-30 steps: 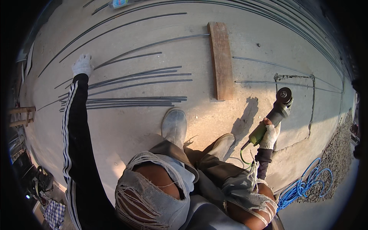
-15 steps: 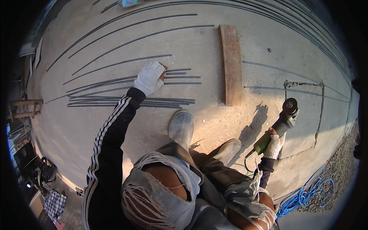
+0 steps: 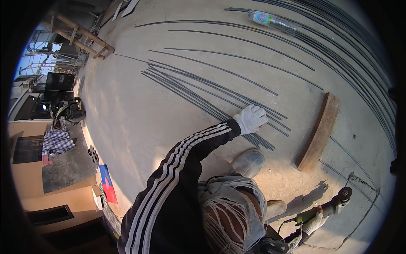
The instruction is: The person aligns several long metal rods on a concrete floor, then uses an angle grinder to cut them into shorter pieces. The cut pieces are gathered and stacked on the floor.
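My left hand (image 3: 252, 119), in a white knit glove, is closed over a bunch of thin steel rods (image 3: 198, 91) lying on the concrete. Its palm hides the part of the rods it grips. Other cut rods fan out loosely beyond it. Down at the lower right, my right hand (image 3: 314, 223), gloved with bare fingertips, is wrapped round the body of a green and dark angle grinder (image 3: 323, 211). The grinder's disc points up and to the right, off the floor. A wooden block (image 3: 320, 131) lies between the hands, further out.
Long steel rods (image 3: 351, 76) run along the far right, with a plastic bottle (image 3: 270, 21) on them. Two rods (image 3: 344, 175) extend right of the block. My boot (image 3: 248, 163) stands beside the bunch. A wooden trestle (image 3: 80, 36) is at far left, near a checked cloth (image 3: 58, 142).
My view has swung to the left, so the rods and block appear further right. My left hand stays on the bunch; my right hand still holds the angle grinder.
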The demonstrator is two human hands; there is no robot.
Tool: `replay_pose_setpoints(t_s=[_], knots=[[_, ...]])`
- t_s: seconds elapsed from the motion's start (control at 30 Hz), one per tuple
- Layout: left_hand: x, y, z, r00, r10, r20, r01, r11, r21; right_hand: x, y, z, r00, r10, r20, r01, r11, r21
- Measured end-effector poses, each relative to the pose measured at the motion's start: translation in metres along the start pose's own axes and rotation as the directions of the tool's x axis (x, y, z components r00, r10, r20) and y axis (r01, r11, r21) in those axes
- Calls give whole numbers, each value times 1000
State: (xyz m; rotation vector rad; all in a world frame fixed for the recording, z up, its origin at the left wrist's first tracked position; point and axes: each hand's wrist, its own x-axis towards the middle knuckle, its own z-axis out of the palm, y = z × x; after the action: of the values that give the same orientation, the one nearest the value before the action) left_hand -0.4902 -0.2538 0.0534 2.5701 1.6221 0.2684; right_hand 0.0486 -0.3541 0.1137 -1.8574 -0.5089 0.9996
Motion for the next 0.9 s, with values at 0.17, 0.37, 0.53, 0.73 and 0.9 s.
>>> replay_pose_setpoints(t_s=[0.17,0.37,0.53,0.73,0.9], knots=[[-6,-21,-1,966,-153,-210,139,987,-79,0,0,-1,1000,-4,21,3,1000,15],[-30,-69,-23,975,-170,-140,183,980,80,2,1,-2,999,-17,33,16,1000,5],[-43,-87,-23,980,-138,-143,158,977,143,6,5,-3,999,-39,25,39,999,-34],[-52,-93,-21,980,-170,-99,182,976,122,16,17,-13,1000,-5,13,5,1000,-4],[-66,-107,-24,980,-199,5,197,971,133,20,24,-16,1000,-6,1,6,1000,12]])
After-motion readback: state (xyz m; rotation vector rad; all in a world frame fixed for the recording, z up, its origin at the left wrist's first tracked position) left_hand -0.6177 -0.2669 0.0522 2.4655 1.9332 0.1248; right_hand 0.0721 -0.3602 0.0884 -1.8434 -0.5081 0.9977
